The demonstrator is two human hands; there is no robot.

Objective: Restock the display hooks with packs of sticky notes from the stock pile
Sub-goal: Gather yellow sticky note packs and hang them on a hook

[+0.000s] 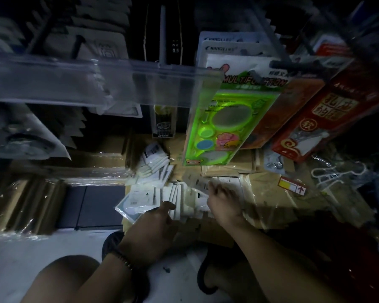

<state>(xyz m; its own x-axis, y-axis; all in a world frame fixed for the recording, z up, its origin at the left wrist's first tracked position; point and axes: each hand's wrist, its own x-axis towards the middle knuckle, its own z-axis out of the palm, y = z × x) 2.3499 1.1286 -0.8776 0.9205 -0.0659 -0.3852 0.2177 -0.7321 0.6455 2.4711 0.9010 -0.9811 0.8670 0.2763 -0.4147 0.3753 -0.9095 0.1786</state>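
Down at 6 o'clock, reaching with the left hand (155, 221) and the right hand (224, 204) into the loose pile of flat white sticky-note packs in clear sleeves (153, 169), spread over taped brown cardboard cartons (271, 193) at the centre of view. Lying there low and fanned out, probably for quick sorting and taking. Left forefinger laid against the upright edges of a row of packs, seemingly to part one from the others; impossible to tell whether pinching or only touching. Right fingers spread and rather straight over a sleeved pack with a barcode (198, 182), apparently steadying it, holding nothing visible, though somewhat blurred.

At 12 o'clock, a bare grey metal display hook (162, 36) above the clear plastic price rail (85, 84), perhaps waiting for stock. At 2 o'clock, a bright green stencil pack (219, 123) and a red printed box (315, 119) hanging near dark hooks (280, 64). No pack lifted yet; judged as the picking-up step, with all hanging still to do.
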